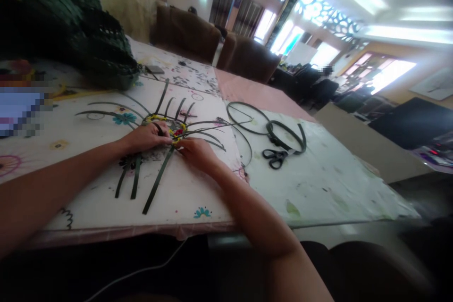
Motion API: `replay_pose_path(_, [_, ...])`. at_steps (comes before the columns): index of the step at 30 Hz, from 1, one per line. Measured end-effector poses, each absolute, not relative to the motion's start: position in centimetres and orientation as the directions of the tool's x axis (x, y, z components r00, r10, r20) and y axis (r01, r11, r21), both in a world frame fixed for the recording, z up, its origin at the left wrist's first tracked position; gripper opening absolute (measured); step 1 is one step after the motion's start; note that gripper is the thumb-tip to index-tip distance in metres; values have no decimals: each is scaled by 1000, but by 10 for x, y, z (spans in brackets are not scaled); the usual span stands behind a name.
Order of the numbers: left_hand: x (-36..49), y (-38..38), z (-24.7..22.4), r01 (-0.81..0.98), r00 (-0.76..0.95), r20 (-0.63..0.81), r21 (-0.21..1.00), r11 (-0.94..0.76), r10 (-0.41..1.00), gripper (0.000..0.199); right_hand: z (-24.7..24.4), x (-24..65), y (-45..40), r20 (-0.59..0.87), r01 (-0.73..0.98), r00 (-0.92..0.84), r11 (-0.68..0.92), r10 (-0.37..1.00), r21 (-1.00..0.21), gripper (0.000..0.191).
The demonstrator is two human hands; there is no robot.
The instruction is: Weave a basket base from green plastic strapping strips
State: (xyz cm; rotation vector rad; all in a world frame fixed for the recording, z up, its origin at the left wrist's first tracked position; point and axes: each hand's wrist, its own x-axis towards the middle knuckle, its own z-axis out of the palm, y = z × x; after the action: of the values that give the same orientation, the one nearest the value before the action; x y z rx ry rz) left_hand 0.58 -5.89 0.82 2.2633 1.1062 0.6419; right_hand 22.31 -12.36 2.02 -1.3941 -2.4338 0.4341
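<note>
Both hands work at a small round weaving with a yellow and red rim [155,117]. Dark green flat strips [155,184] stick out from it on all sides over the flowered tablecloth. My left hand [150,137] is closed on the near left part of the weaving, a dark band showing at its fingers. At the near right edge, my right hand [196,151] has its fingers pinched on the weaving, close to a strip's base. Its fingertips are partly hidden, so the exact strip held is unclear. Thin dark strands [219,125] run off to the right.
Black-handled scissors [275,158] lie to the right, beside a coil of dark strip [286,137]. A large dark green woven item [106,52] stands at the back left, near a blurred phone-like screen [19,108]. Brown chairs [187,33] line the far side.
</note>
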Motion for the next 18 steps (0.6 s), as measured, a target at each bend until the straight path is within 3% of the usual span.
replay_pose_path(7, [6, -60, 15, 572, 584, 131, 634, -521, 801, 34, 24, 225, -123, 43, 893, -393, 393, 918, -218, 17])
replay_pose_path(13, [7, -60, 15, 549, 589, 131, 659, -514, 797, 36, 12, 225, -121, 141, 738, -585, 597, 798, -315, 29])
replay_pose_path(18, [7, -59, 15, 514, 596, 166, 673, -532, 786, 33, 11, 228, -121, 168, 693, -565, 575, 808, -435, 31])
